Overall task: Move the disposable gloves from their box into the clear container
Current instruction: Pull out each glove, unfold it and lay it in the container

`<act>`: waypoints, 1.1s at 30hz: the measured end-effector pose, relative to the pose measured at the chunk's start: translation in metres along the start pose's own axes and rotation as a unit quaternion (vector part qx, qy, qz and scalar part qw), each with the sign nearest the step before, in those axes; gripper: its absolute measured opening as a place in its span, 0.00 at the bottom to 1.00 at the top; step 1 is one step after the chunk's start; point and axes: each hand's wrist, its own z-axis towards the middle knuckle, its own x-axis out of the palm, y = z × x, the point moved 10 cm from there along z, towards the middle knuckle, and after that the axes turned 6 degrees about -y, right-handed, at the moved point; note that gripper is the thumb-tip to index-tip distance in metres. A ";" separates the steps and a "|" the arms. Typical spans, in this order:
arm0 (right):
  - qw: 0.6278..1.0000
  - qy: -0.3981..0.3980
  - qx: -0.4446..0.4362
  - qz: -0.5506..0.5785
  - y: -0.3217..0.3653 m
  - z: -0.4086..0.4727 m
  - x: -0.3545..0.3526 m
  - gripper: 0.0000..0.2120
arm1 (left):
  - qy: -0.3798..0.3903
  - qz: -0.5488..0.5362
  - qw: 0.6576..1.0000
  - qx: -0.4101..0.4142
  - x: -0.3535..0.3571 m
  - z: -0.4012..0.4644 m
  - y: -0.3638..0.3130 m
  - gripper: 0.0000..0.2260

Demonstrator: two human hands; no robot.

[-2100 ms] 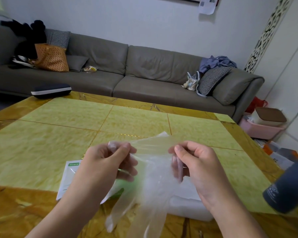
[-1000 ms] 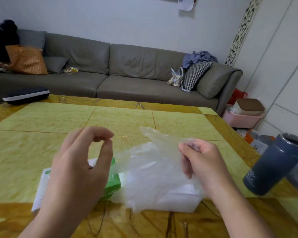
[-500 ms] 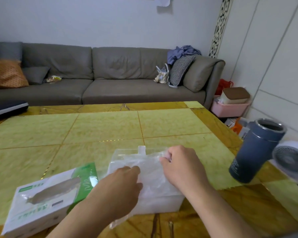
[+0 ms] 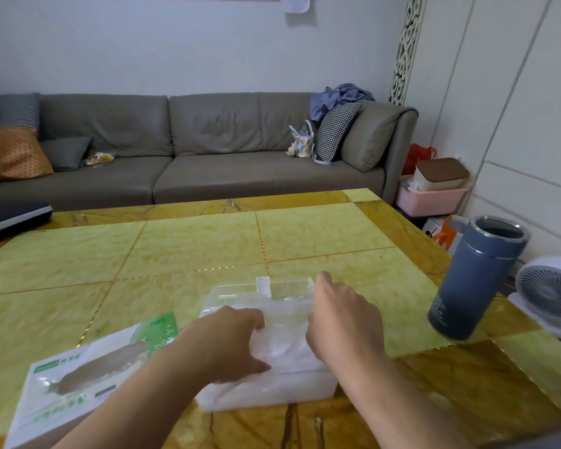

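L hand [image 4: 230,343] and R hand [image 4: 344,319] both down on the crumpled gloves [image 4: 282,335] inside the clear container [image 4: 266,392], fingers lying fairly flat, pressing, not pinching. Container near table [image 4: 208,247] front edge, centre. Glove box [image 4: 88,374] just left of it, on its side. Blue flask [image 4: 473,277] right; white fan [image 4: 551,293] beyond.

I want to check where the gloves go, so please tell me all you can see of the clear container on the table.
The clear container is a rectangular, transparent box that looks like plastic, open on top, with a small tab at its far rim. It stands upright on the yellow table, right of the glove box. Thin translucent gloves fill it. The left hand and right hand rest on the gloves from both sides; no grip is visible.
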 end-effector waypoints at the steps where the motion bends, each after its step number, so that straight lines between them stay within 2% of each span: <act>1: 1.000 -0.002 -0.002 0.000 0.001 -0.001 -0.002 0.22 | -0.001 0.004 1.000 0.000 0.000 0.001 0.000 0.27; 3: 0.999 -0.018 -0.025 0.016 0.008 -0.002 -0.011 0.23 | -0.007 0.023 1.000 0.006 -0.001 0.003 -0.002 0.25; 6: 0.992 -0.028 -0.087 0.083 0.029 -0.008 -0.022 0.15 | -0.032 0.049 0.998 0.027 -0.003 0.005 -0.009 0.22; 9: 0.980 0.061 -0.080 0.171 0.038 -0.013 -0.009 0.10 | -0.050 0.034 0.997 0.046 -0.006 0.006 -0.012 0.21; 12: 0.973 0.144 -0.083 0.162 0.044 -0.021 0.013 0.18 | -0.028 -0.041 0.998 0.042 -0.010 -0.001 -0.007 0.22; 13: 0.973 0.157 -0.088 0.147 0.045 -0.023 0.018 0.21 | -0.043 -0.071 0.995 0.050 -0.018 -0.006 -0.006 0.22; 17: 0.972 0.192 -0.089 0.106 0.049 -0.024 0.032 0.26 | -0.190 -0.080 0.973 0.104 -0.055 -0.052 -0.016 0.08; 20: 0.966 0.222 -0.079 0.108 0.052 -0.026 0.037 0.30 | -0.216 -0.049 0.959 0.175 -0.045 -0.081 -0.038 0.04; 21: 0.966 0.226 -0.076 0.101 0.053 -0.027 0.037 0.31 | -0.214 -0.024 0.960 0.181 -0.039 -0.084 -0.042 0.05; 23: 0.967 0.231 -0.064 0.091 0.052 -0.027 0.038 0.32 | -0.186 -0.015 0.973 0.138 -0.024 -0.079 -0.034 0.12; 26: 0.964 0.248 -0.046 0.079 0.051 -0.028 0.043 0.32 | -0.113 0.061 0.987 0.098 -0.007 -0.073 -0.023 0.30; 27: 0.963 0.257 -0.041 0.077 0.050 -0.029 0.045 0.31 | -0.086 0.072 0.990 0.089 0.000 -0.071 -0.020 0.31; 30: 0.957 0.280 -0.025 0.076 0.050 -0.029 0.049 0.29 | -0.036 0.063 0.995 0.070 0.002 -0.067 -0.014 0.19; 33: 0.949 0.307 -0.020 0.065 0.049 -0.029 0.053 0.31 | -0.009 0.051 0.997 0.060 -0.001 -0.065 -0.011 0.17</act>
